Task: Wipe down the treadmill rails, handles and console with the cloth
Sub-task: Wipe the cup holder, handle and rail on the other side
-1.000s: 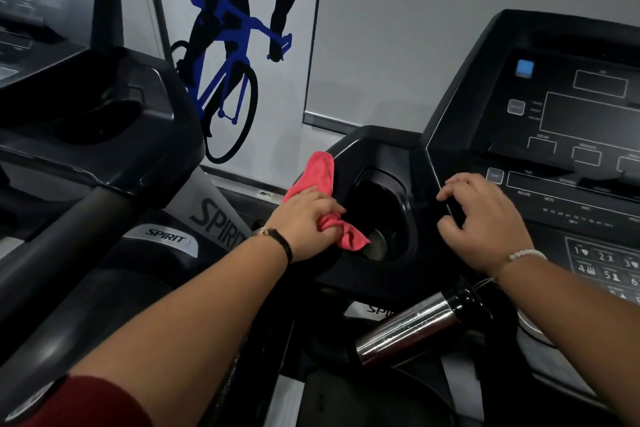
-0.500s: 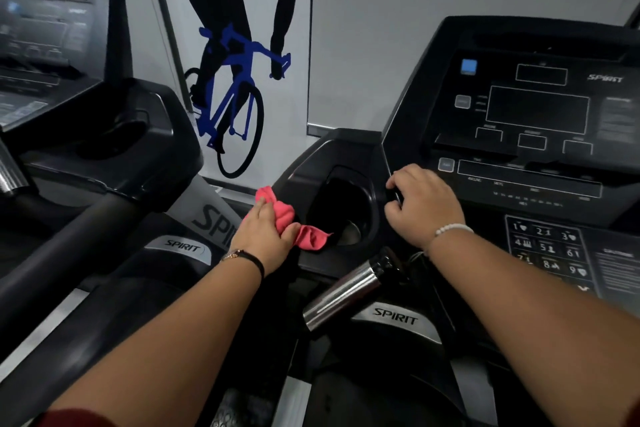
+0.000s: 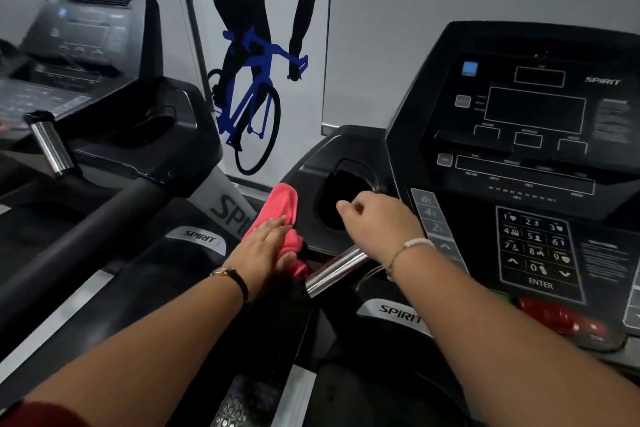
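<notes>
My left hand (image 3: pixel 266 250) lies flat on a pink cloth (image 3: pixel 282 206) and pins it with the thumb against the outer left side of the black treadmill console (image 3: pixel 519 135), just left of the cup holder (image 3: pixel 346 191). The cloth's upper end sticks up free beyond my fingers. My right hand (image 3: pixel 377 218) hovers over the cup holder with loosely curled fingers and holds nothing. A chrome handle grip (image 3: pixel 337 272) juts out under my right wrist, touching the cloth's lower end.
A number keypad (image 3: pixel 535 246) and a red stop button (image 3: pixel 554 317) sit on the console's lower right. A second treadmill (image 3: pixel 86 45) stands at the left with its own chrome grip (image 3: pixel 52 149) and black rail (image 3: pixel 86 229). A cyclist poster (image 3: pixel 259 80) hangs on the wall.
My left hand has slid the cloth from the cup holder's rim down the console's left side and flattened on it. My right hand has come off the console edge and now hangs over the cup holder.
</notes>
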Tool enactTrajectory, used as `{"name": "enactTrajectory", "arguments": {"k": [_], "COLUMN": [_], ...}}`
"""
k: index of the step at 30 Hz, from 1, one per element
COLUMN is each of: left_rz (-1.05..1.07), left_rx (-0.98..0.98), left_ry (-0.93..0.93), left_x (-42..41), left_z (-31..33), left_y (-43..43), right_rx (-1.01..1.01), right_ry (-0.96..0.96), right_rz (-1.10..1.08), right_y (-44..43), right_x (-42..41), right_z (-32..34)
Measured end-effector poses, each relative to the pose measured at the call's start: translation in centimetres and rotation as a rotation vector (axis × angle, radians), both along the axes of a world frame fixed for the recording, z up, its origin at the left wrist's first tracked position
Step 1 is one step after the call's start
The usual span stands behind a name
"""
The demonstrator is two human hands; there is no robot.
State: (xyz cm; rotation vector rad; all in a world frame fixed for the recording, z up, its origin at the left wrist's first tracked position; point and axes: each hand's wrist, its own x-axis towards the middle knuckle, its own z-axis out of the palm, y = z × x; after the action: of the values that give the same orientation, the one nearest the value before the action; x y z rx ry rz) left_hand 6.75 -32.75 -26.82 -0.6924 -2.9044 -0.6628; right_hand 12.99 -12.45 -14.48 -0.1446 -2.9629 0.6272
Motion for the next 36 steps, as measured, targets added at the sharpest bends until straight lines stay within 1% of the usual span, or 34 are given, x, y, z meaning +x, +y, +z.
{"name": "enactTrajectory", "arguments": {"k": [2,4,7,10,13,15,17,19,22,27,29,30,31,33,34,36], "left_rz": [-0.034,-0.014,0.026,0.041,0.023,0.004,0.039,0.106,0.176,0.126,0.12,0.13,0.142,0.106,0.054,-0.118], "left_rx": [-0.03,-0.025,-0.018,0.002,0.046,0.128,0.227,0.291,0.302,0.485,0.563,0.569,0.524,0.304,0.208,0.014], "left_ry": [-0.029,-0.053,-0.089,-0.124,-0.207,-0.279,-0.323,-0.345,-0.334,-0.412,-0.466,-0.478,-0.47,-0.361,-0.282,-0.078], "left_x": [0.0,-0.2,-1.3,-3.1,-5.3,-6.5,-7.0,-6.6,-4.7,-3.6,-3.9,-4.3,-4.7,-4.9,-4.4,-2.9], "left_z": [0.0,0.1,0.4,1.0,1.2,1.1,0.9,0.8,0.2,-0.8,-0.2,0.3,0.9,2.1,2.5,2.2], "left_y": [-0.3,-0.2,0.1,0.4,0.6,0.6,0.5,0.4,-0.4,-2.2,-2.2,-2.2,-1.9,-1.2,-0.8,0.0], "right_rx": [0.117,0.258,0.35,0.356,0.358,0.348,0.333,0.312,0.286,0.321,0.327,0.332,0.337,0.346,0.349,0.356], "right_ry": [0.064,0.148,0.198,0.175,0.163,0.155,0.139,0.125,0.119,0.096,0.086,0.086,0.085,0.077,0.068,0.053], "right_rz": [-0.018,-0.025,-0.074,-0.108,-0.128,-0.166,-0.207,-0.241,-0.277,-0.287,-0.289,-0.289,-0.29,-0.289,-0.294,-0.308], "right_y": [-0.2,-0.6,-0.9,-0.9,-1.0,-1.1,-1.1,-1.1,-1.2,-1.5,-1.5,-1.6,-1.5,-1.6,-1.6,-1.7], "right_x": [0.0,0.1,0.0,-0.2,-0.2,-0.1,-0.1,-0.2,-0.2,-0.2,-0.2,-0.2,-0.2,-0.2,-0.2,-0.2], "right_z": [-0.3,-0.6,-0.8,-0.9,-1.0,-0.9,-0.8,-0.8,-0.8,-0.7,-0.5,-0.5,-0.5,-0.5,-0.5,-0.3]}}
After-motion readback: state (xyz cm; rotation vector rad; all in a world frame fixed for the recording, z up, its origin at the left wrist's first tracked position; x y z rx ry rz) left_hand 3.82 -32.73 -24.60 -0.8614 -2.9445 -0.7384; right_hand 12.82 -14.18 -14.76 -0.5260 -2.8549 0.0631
